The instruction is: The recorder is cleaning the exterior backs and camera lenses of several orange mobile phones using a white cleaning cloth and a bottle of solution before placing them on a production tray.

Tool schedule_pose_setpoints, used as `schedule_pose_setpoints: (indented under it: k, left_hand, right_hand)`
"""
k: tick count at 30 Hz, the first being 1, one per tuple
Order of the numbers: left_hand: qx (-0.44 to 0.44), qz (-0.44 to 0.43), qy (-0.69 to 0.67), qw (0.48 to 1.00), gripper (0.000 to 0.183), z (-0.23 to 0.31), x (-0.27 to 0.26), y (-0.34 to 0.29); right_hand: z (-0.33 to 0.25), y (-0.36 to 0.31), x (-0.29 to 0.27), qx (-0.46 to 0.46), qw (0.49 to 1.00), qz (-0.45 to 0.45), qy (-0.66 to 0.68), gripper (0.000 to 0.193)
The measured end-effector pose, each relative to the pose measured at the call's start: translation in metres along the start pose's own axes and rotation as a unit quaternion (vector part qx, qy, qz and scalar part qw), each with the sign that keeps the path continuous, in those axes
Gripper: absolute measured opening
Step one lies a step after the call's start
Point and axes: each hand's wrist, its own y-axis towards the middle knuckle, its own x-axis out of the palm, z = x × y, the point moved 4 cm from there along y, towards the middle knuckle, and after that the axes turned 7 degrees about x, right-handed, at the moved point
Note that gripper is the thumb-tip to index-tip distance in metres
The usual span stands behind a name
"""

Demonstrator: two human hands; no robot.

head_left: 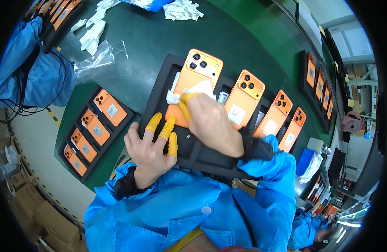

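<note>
The right hand (212, 122) is clenched on a crumpled white cloth (173, 98), pinching it against the back of an orange phone (183, 110). That phone is at the left end of a black tray (157, 98), with its camera end toward the tray's far edge. A white patch also shows on the phone at the other side of the hand; I cannot tell whether it is part of the same cloth.

The left hand (149, 151) is spread and grasps nothing that can be seen. Three of its fingers wear yellow finger covers and point over the near left part of the tray, one tip by the phone's lower left corner; whether it touches is hard to tell.

The tray sits at the near edge of the green tabletop (143, 42). Three more orange phones (244, 98) stand in a row toward the tray's right end, camera ends also toward its far edge, each with a white label on its back.

Near the tabletop's left edge, a second tray (83, 171) holds four more orange phones. Along the right edge, a third tray (304, 67) carries another four. Toward the far left corner there are crumpled white rags (92, 38) and a see-through plastic bag (101, 63), with another white heap (183, 10) near the far edge. A co-worker in blue (50, 77) is beside the left edge.
</note>
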Motion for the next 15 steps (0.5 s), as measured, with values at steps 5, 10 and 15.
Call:
schedule_pose_setpoints:
  k: [5, 10, 15]
  left_hand:
    - [-0.015, -0.013, 0.012, 1.000, 0.029, 0.002, -0.002, -0.001]
    - [-0.019, -0.016, 0.023, 0.999, 0.029, 0.002, 0.001, -0.003]
    - [-0.030, 0.000, 0.041, 0.999, 0.019, 0.005, -0.001, -0.004]
  right_hand:
    - [0.042, 0.067, -0.005, 0.028, 0.991, 0.119, -0.052, 0.017]
    - [0.012, 0.029, 0.013, 0.009, 0.999, 0.038, -0.035, 0.019]
    - [0.002, 0.000, 0.001, -0.055, 0.998, -0.004, -0.028, 0.018]
